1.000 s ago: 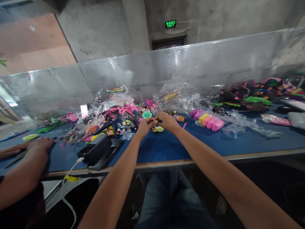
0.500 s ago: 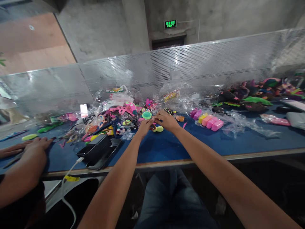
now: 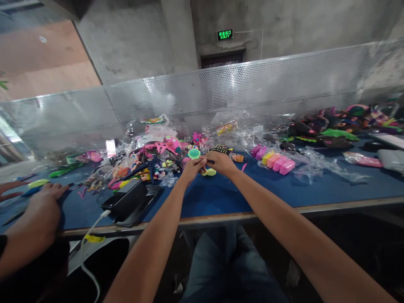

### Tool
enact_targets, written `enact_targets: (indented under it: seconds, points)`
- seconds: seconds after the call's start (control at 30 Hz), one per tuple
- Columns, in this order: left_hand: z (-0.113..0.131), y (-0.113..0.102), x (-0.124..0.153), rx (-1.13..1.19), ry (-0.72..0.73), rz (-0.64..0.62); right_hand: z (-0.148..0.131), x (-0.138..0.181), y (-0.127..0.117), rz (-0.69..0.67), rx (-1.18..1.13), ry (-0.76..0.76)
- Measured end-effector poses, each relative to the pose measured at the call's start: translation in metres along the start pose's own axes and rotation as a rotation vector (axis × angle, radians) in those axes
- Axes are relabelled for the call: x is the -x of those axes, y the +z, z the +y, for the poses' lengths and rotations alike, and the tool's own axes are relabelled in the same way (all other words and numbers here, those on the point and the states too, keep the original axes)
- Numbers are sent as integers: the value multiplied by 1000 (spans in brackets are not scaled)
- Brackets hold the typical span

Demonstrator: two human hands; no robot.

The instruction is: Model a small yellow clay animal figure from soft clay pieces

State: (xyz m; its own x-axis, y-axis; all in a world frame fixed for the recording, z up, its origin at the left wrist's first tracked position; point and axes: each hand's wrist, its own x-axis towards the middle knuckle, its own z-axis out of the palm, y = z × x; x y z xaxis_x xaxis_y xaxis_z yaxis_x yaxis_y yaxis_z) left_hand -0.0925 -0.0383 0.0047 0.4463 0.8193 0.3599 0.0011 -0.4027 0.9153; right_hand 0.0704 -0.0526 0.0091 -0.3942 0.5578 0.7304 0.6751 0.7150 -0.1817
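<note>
My left hand (image 3: 192,169) and my right hand (image 3: 220,162) meet over the middle of the blue table, fingertips pinched together. Whatever lies between their fingers is too small and covered to make out. Just behind my left fingers is a small round green dish-like piece (image 3: 194,153). A pale yellow-green lump (image 3: 209,172) rests on the table under my fingers. Past my right hand sits a black piece with light dots (image 3: 221,149), with a small orange packet (image 3: 237,158) beside it.
Colourful clay-like pieces and clear wrappers (image 3: 164,145) pile up at left. Pink and yellow blocks (image 3: 279,162) lie at right. A black device (image 3: 126,198) with a white cable stands near the front edge. Another person's hands (image 3: 47,195) work at far left. A perforated metal panel (image 3: 189,94) backs the table.
My hands have drawn closer together, the fingertips lower over the table. At far left, the other person's hands have shifted a little, with fingers more spread near a yellow-green piece.
</note>
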Motion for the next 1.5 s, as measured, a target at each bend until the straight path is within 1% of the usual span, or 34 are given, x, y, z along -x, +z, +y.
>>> enact_targets:
  seconds: [0.23, 0.33, 0.57, 0.67, 0.77, 0.9, 1.13, 1.23, 1.3, 1.37, 1.43, 1.5]
  points:
    - [-1, -1, -1, 42, -6, 37, 1, 0, 2, 14, -20, -32]
    - [0, -1, 0, 45, 7, 39, 1, 1, 2, 27, -36, -22]
    - [-1, -1, -1, 19, -1, 30, -1, 1, -1, -8, 36, -16]
    - [-1, -1, -2, 13, 11, 11, -2, 1, -1, -9, 25, -23]
    - [-2, -1, -2, 28, 13, 21, -2, 1, -1, -18, 10, -53]
    - [-2, -2, -2, -2, 19, 53, -4, 0, -1, -31, 46, -11]
    - [-1, -1, -1, -26, 19, 56, -5, 0, -2, -42, 55, -7]
    - [-1, -1, -1, -40, 25, 54, -4, 0, -2, -76, 56, -16]
    - [-3, -2, -2, -42, 23, 53, -5, 0, -1, -101, 67, 5]
    - [-5, -3, -4, -59, 23, 93, -4, 0, -1, -106, 79, 30]
    - [-7, -5, -6, -93, 25, 172, 0, 1, -2, -73, 84, 58]
    - [-8, -7, -7, -122, 23, 250, 7, 2, -3, -30, 101, 138]
